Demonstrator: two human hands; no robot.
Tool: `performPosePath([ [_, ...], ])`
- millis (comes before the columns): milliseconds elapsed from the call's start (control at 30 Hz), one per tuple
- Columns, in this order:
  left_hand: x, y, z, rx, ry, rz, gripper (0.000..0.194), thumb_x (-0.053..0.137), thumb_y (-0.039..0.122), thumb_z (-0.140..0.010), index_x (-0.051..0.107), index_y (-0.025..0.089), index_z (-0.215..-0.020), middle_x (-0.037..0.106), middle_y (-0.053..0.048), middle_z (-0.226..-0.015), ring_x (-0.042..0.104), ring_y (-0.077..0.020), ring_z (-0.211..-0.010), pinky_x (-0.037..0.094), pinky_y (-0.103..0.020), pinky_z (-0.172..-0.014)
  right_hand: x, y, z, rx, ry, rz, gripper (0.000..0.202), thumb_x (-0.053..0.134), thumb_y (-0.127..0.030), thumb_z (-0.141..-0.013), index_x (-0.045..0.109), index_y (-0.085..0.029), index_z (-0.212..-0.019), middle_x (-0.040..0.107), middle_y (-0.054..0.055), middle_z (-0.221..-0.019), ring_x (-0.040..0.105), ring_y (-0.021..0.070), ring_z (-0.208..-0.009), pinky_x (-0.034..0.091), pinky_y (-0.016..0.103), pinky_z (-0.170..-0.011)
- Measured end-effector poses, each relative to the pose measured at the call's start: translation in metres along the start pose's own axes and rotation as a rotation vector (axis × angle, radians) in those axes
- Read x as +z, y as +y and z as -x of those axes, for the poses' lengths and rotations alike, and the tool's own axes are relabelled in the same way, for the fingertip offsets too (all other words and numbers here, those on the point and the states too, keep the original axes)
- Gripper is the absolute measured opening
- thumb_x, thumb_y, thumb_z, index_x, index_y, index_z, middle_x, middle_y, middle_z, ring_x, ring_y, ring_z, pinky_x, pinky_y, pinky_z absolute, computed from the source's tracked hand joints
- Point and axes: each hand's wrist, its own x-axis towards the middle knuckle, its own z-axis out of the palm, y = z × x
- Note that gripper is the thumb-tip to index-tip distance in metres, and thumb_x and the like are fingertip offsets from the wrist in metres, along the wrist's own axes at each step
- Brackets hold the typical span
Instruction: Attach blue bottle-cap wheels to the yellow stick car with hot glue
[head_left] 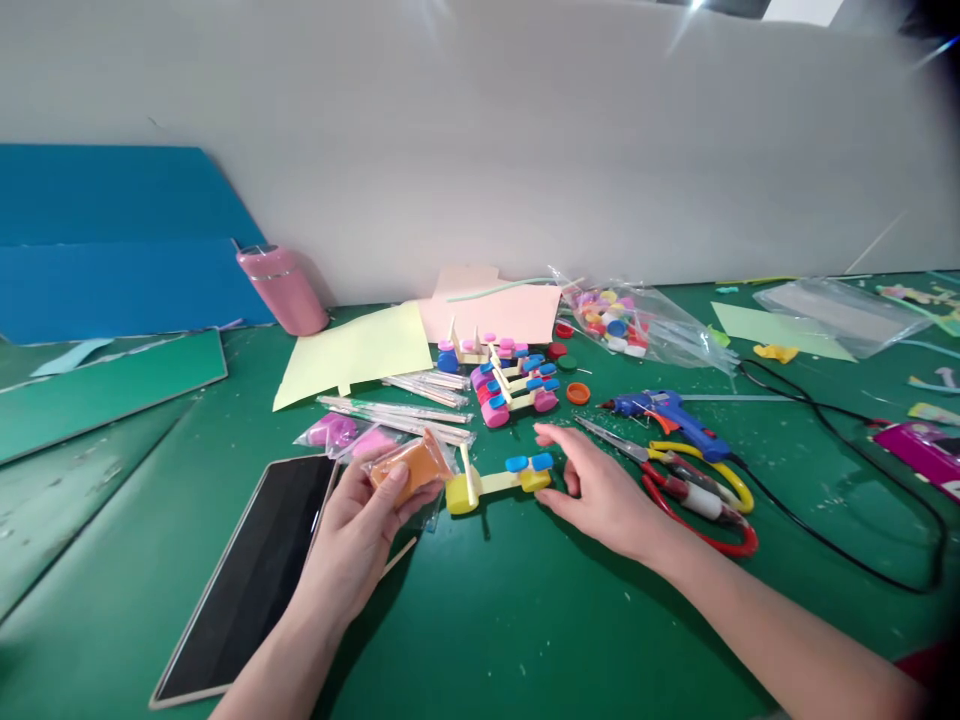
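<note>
Between thumb and fingers, my left hand (375, 520) holds an orange clay packet (417, 462) in clear wrap. Just right of it stands a small model (499, 484) with yellow clay ends, a pale stick body and blue pieces on top. My right hand (592, 490) is at the model's right end, thumb and index finger apart, with nothing between them; whether the fingertips touch the yellow clay is unclear. Behind the model are similar pink and blue models (517, 390). Purple and pink clay packets (349, 436) lie behind my left hand, beside wrapped sticks (405, 415).
A blue glue gun (667, 415) with a black cable and red-and-yellow-handled scissors (697, 495) lie right. A dark tablet-like panel (251, 570) lies left. Farther back are a pink tumbler (283, 290), yellow paper (356, 350) and a bag of colourful caps (615, 320).
</note>
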Motion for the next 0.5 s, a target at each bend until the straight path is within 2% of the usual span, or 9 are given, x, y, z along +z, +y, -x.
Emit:
performPosePath([
  [100,-0.001,-0.003,0.0,-0.051,-0.016,0.013,0.017,0.062,0.024,-0.077,0.058,0.02,-0.093,0.067,-0.002,-0.093,0.067,-0.0166,-0.077,0.054,-0.029,-0.074,0.002,0.001,-0.006,-0.034,-0.068,0.01,0.058,0.054,-0.016,-0.076,0.033,-0.024,-0.129,0.055,0.005,-0.112,0.053,0.0097,-0.06,0.048,0.026,-0.063],
  [300,0.0,-0.003,0.002,-0.135,-0.012,-0.011,0.019,0.062,0.025,-0.077,0.058,0.02,-0.094,0.068,-0.003,-0.092,0.067,-0.0182,-0.078,0.055,-0.028,-0.072,0.001,0.004,-0.013,-0.089,-0.063,0.106,0.058,0.05,-0.014,-0.078,0.032,-0.023,-0.132,0.054,0.008,-0.115,0.058,0.013,-0.069,0.049,0.032,-0.071],
  [400,0.001,-0.002,0.0,-0.123,-0.017,0.008,0.018,0.062,0.025,-0.076,0.059,0.019,-0.092,0.067,-0.004,-0.096,0.067,-0.0196,-0.081,0.055,-0.03,-0.074,0.002,0.006,-0.018,-0.091,-0.001,0.14,0.055,0.048,-0.014,-0.078,0.033,-0.021,-0.131,0.051,0.01,-0.118,0.059,0.0137,-0.071,0.049,0.033,-0.073],
  [500,0.0,0.003,-0.003,0.008,0.053,0.042,0.017,0.065,0.024,-0.073,0.061,0.018,-0.089,0.067,-0.004,-0.095,0.065,-0.0203,-0.084,0.055,-0.032,-0.075,0.002,0.006,-0.018,-0.082,0.161,0.176,0.046,0.047,-0.013,-0.078,0.04,-0.017,-0.124,0.052,0.011,-0.112,0.058,0.0137,-0.068,0.049,0.031,-0.07],
])
